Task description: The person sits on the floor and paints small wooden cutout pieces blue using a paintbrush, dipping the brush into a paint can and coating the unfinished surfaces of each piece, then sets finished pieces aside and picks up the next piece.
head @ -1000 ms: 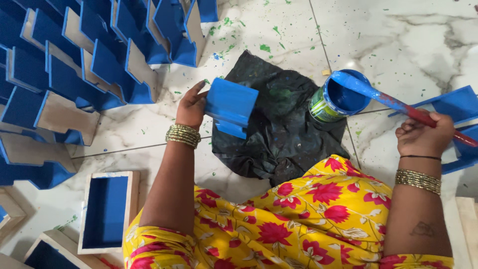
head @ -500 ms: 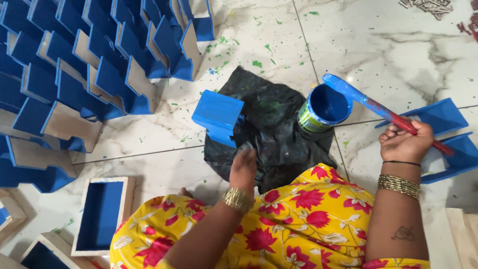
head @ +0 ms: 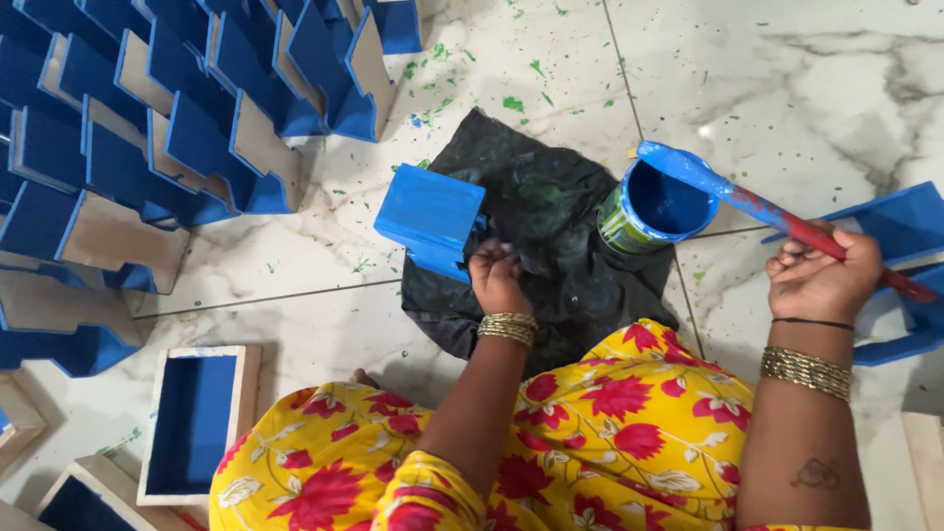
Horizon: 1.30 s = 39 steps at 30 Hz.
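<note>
From the head view, the person is sitting on a marble floor in a yellow flowered dress. The right hand is closing around the red handle of a brush, and its blue bristle end is resting on the rim of the paint can. The left hand is lying on the dark cloth with fingers curled, just beside a blue box; I cannot tell if it is pinching the cloth or only pressing it. The box is standing at the left edge of the cloth, near the can but apart from it. Rows of painted boxes are drying at the upper left, and an open tray is lying beside the knee. I think the risk is at the can: the brush is leaning on its edge like a lever, so a careless pull could be tipping it and spilling paint onto the cloth and the dress. The left wrist could also be touching the wet box.
</note>
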Each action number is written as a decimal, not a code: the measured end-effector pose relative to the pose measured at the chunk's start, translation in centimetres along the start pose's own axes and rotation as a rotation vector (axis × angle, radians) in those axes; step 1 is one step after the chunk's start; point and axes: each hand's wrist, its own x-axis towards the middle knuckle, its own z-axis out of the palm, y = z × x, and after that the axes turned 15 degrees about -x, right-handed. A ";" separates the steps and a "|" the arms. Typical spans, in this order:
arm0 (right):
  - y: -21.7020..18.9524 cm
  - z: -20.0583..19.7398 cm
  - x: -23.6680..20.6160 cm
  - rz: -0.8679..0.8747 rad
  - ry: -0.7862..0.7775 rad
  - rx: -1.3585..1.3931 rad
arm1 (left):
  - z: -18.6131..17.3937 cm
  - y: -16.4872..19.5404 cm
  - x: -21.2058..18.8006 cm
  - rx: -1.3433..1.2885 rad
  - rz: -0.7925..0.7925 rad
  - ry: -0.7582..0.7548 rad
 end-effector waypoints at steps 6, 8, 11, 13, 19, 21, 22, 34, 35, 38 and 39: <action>0.8 0.6 0.7 -0.010 0.033 -0.046 | 1.3 0.7 3.4 0.527 0.275 -0.124; 1.1 0.8 1.0 -0.004 0.035 -0.040 | 1.1 0.9 4.3 0.795 0.364 -0.143; 1.5 1.2 1.1 -0.019 0.017 -0.052 | 0.7 0.9 5.3 0.669 0.280 -0.127; 1.6 1.4 1.0 -0.028 0.011 -0.063 | 0.3 0.7 5.7 0.451 0.263 -0.147; 1.3 1.5 0.3 -0.036 0.038 -0.058 | 0.3 1.1 5.5 0.277 0.303 -0.196; 1.2 1.3 0.2 -0.034 0.041 -0.052 | 0.5 1.3 5.0 0.242 0.275 -0.220; 1.2 1.2 0.1 -0.034 0.038 -0.050 | 0.6 1.3 4.7 0.215 0.248 -0.200; -0.5 -1.3 -2.0 -0.774 0.014 -0.485 | 2.6 1.6 -3.3 0.093 -0.120 -0.352; -0.5 -0.5 -2.1 -0.863 -0.010 -0.541 | 3.2 2.1 -4.1 0.114 -0.176 -0.388; -0.3 1.9 -3.0 -0.912 0.073 -0.992 | 4.8 4.2 -5.8 0.047 -0.331 -0.361; -0.3 2.7 -3.2 -0.883 0.060 -1.101 | 5.2 5.1 -6.2 0.003 -0.380 -0.327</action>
